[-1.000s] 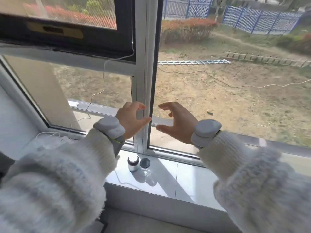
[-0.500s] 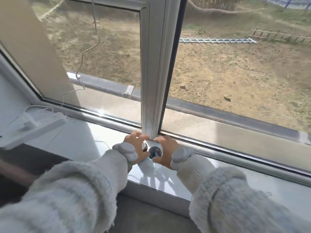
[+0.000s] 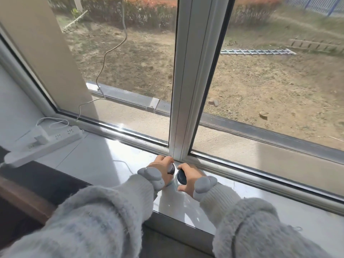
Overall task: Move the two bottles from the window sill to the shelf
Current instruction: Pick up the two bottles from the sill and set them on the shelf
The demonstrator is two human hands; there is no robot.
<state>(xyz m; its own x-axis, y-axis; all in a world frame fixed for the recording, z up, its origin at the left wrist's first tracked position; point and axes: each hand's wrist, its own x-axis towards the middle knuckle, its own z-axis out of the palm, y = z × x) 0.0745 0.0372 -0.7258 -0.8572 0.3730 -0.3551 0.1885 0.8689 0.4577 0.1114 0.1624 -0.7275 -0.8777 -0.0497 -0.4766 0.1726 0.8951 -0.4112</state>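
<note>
Two small bottles stand side by side on the white window sill (image 3: 96, 161), right below the window's middle post. My left hand (image 3: 162, 165) is wrapped around the left bottle (image 3: 171, 169), of which only part of the dark cap shows. My right hand (image 3: 188, 178) grips the right bottle (image 3: 181, 176), a clear one with a dark round cap tilted toward me. Both wrists wear grey bands and fuzzy pale sleeves. No shelf is in view.
A white power strip (image 3: 42, 144) with a plugged-in charger and cable lies on the sill at the left. The window frame post (image 3: 191, 81) rises just behind the hands. A dark wooden surface (image 3: 26, 198) lies at the lower left.
Both hands came down from in front of the window glass to the sill and closed around the two bottles. The right bottle's cap now tilts toward me.
</note>
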